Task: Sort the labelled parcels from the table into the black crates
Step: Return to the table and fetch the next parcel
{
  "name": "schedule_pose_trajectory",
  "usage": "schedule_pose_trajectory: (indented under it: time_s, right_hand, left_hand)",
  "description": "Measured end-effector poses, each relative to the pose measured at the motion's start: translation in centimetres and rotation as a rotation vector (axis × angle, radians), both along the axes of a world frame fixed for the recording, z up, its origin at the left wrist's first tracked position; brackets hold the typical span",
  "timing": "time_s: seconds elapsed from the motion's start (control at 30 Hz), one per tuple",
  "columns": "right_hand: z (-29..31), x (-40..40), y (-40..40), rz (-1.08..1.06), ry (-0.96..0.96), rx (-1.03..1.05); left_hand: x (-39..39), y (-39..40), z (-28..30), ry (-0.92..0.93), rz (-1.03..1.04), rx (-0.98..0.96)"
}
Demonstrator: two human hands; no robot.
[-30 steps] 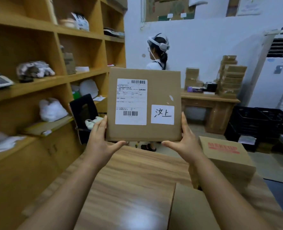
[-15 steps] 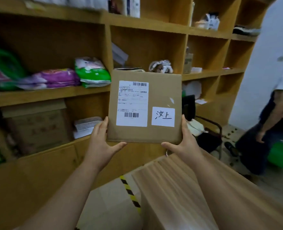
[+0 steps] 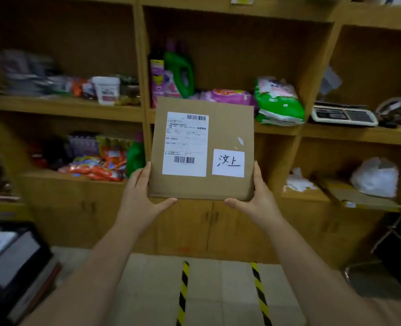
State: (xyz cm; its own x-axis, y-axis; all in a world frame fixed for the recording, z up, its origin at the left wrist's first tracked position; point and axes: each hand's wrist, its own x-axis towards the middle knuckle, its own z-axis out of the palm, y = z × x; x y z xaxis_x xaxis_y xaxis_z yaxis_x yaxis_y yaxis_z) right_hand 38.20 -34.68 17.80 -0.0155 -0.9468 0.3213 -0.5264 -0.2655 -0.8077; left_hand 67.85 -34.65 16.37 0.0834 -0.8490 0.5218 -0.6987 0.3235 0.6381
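Head view: the left hand (image 3: 138,201) and right hand (image 3: 260,201) grip the brown parcel (image 3: 201,149) by its lower corners, fingers behind, thumbs underneath, upright in front of the wooden shelves (image 3: 143,109).

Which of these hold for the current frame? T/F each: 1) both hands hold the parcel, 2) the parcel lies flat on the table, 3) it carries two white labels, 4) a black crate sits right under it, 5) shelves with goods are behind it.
1. True: the left hand and the right hand grip the cardboard parcel at its lower corners.
2. False: it is held up in the air, face toward the camera; no table shows.
3. True: a printed shipping label and a smaller handwritten label.
4. False: below it is tiled floor with yellow-black striped tape.
5. True: wooden shelves with packets and bottles stand behind.
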Motion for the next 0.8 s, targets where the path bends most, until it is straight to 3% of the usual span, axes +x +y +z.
schedule_pose_trajectory:
  time_s: [0.37,0.8]
  right_hand:
    - [-3.7,22.5,-11.6,0.61,-0.032,0.046]
    - [-6.1,40.5,-14.5,1.241,-0.07,0.135]
  left_hand:
    - [17.1,5.2,-3.0,0.046,0.562,0.044]
    - [21.7,12.8,-5.2,0.053,1.109,0.039]
